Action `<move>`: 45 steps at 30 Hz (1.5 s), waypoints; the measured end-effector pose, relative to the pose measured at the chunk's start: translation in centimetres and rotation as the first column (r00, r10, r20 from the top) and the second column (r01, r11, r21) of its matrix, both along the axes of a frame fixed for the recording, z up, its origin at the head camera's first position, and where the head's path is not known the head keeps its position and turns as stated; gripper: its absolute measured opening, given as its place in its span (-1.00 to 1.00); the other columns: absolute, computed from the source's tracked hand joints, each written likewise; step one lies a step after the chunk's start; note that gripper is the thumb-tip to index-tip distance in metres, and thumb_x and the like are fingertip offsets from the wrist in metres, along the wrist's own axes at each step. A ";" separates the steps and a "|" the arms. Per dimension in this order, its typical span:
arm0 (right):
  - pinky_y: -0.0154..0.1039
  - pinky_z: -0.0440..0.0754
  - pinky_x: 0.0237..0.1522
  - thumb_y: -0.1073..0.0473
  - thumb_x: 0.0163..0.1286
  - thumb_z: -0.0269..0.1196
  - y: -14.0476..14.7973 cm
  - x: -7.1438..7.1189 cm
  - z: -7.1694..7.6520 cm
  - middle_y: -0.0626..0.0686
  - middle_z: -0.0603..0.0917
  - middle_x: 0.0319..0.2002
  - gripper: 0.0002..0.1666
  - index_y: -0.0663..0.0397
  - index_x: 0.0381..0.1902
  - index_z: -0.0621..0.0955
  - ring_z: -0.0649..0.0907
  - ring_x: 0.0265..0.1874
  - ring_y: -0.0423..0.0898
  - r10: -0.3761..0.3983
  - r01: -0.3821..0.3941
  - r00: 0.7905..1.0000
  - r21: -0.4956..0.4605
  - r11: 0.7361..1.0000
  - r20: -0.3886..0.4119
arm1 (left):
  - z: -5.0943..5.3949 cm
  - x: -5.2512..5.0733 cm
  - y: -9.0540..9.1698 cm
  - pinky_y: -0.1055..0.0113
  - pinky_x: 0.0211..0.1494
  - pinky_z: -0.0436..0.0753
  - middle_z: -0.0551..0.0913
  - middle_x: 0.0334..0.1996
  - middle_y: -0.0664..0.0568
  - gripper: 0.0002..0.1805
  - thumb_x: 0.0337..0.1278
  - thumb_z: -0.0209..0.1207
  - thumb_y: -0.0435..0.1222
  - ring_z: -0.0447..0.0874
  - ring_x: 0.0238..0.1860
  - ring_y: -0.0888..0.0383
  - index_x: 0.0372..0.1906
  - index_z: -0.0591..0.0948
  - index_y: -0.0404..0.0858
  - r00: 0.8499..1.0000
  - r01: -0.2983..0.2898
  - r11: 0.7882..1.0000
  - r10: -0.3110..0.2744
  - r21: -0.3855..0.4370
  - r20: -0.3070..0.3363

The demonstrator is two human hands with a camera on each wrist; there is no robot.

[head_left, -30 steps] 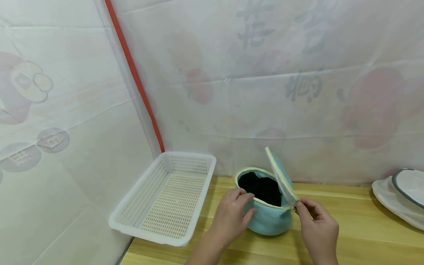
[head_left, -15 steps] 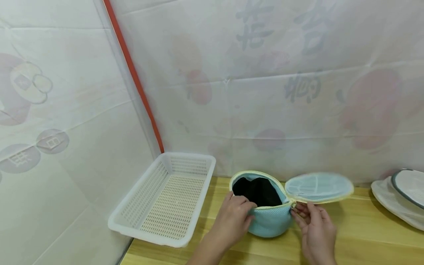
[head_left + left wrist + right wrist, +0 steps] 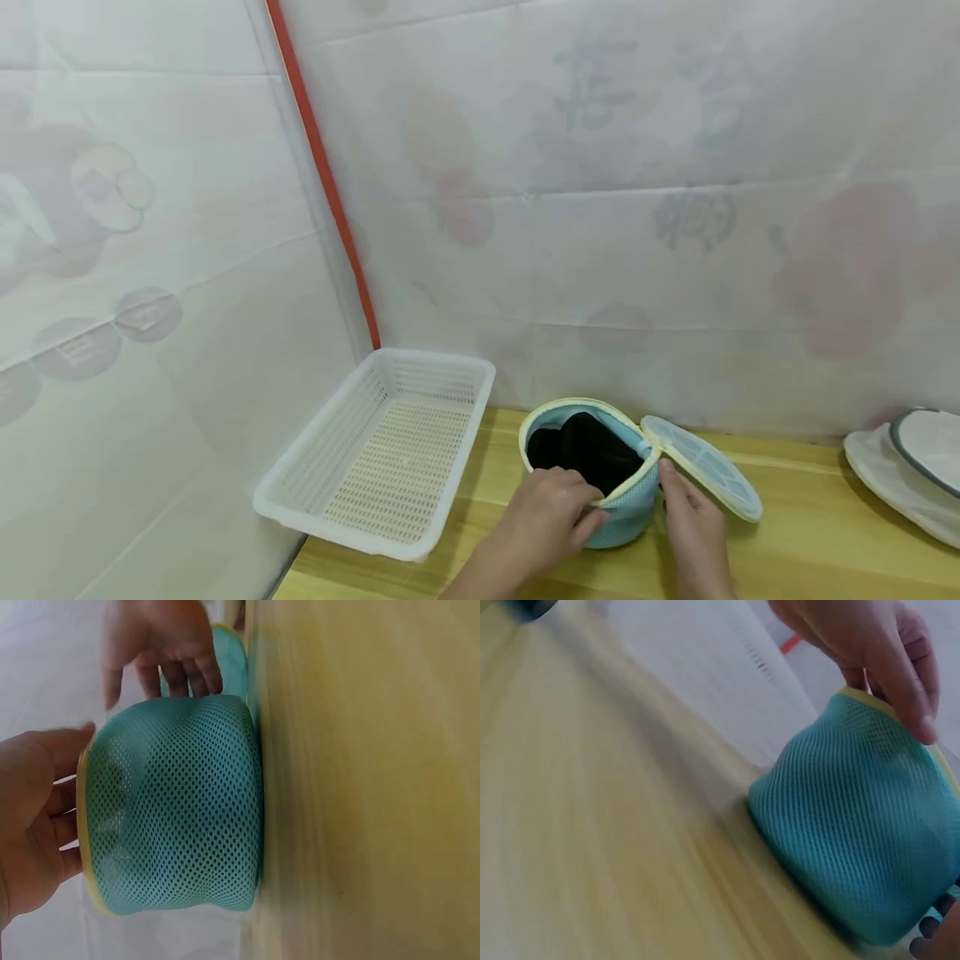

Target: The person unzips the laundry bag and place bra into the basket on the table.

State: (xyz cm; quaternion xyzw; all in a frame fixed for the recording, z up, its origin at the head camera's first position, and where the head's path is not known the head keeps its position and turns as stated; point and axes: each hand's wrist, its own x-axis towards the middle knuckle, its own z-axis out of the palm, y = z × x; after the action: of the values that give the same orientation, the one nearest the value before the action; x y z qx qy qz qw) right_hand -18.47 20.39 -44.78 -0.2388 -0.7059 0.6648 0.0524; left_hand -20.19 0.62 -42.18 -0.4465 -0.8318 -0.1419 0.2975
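A round blue mesh laundry bag with a pale yellow rim stands upright on the wooden table. Black fabric lies inside it; its exact kind is unclear. The lid hangs folded back to the right, its underside up. My left hand grips the near rim, thumb outside and fingers inside, as the left wrist view shows too. At the bag's right side, by the lid hinge, is my right hand. In the left wrist view, the right hand's fingers extend loosely against the mesh.
A white perforated plastic basket stands to the left on the table. At the far right edge are a white dish with a dark rim and a pale item under it. A printed white sheet hangs behind.
The lid has swung from raised over the bag to folded down on the right. The bag has tipped toward me slightly. My right hand has moved a little left, closer against its side.
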 end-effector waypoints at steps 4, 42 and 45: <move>0.14 0.25 0.42 -0.53 0.25 0.03 -1.5 -1.3 0.1 0.08 0.26 0.48 0.05 0.01 0.48 0.28 0.21 0.48 0.13 -0.030 0.031 0.997 0.016 0.999 -0.065 | 0.3 -0.4 -0.5 0.69 -0.25 0.49 0.70 -0.39 0.33 -0.70 0.32 0.15 0.06 0.60 -0.38 0.45 -0.36 0.76 0.03 1.000 0.017 1.000 -0.017 -0.014 0.009; -0.15 -0.27 0.54 -0.09 0.58 -0.08 -1.3 -3.8 -0.2 -0.05 -0.28 0.57 -0.15 0.09 0.57 -0.19 -0.24 0.53 -0.13 0.130 -0.230 0.961 -0.437 0.870 -0.246 | 1.7 -8.3 3.2 0.01 0.24 0.53 0.35 0.36 0.27 -0.29 0.08 0.24 0.24 0.33 0.35 0.08 0.37 0.32 0.33 0.808 -0.272 0.768 0.509 -0.579 0.296; -0.13 -0.23 0.54 -0.11 0.57 -0.05 -1.6 -3.7 -0.2 -0.03 -0.23 0.57 -0.14 0.08 0.57 -0.16 -0.20 0.53 -0.09 0.129 -0.217 0.965 -0.421 0.881 -0.228 | 0.7 -8.6 3.0 -0.02 0.26 0.49 0.44 0.27 0.29 -0.35 0.04 0.25 0.27 0.36 0.30 0.09 0.30 0.42 0.35 0.815 -0.313 0.745 0.529 -0.590 0.237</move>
State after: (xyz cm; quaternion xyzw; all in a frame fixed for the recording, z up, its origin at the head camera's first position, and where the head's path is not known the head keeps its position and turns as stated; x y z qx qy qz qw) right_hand -22.22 18.78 -44.96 -0.1145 -0.5465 0.8296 0.0054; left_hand -28.80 3.61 -41.43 -0.2686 -0.9600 0.0773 0.0173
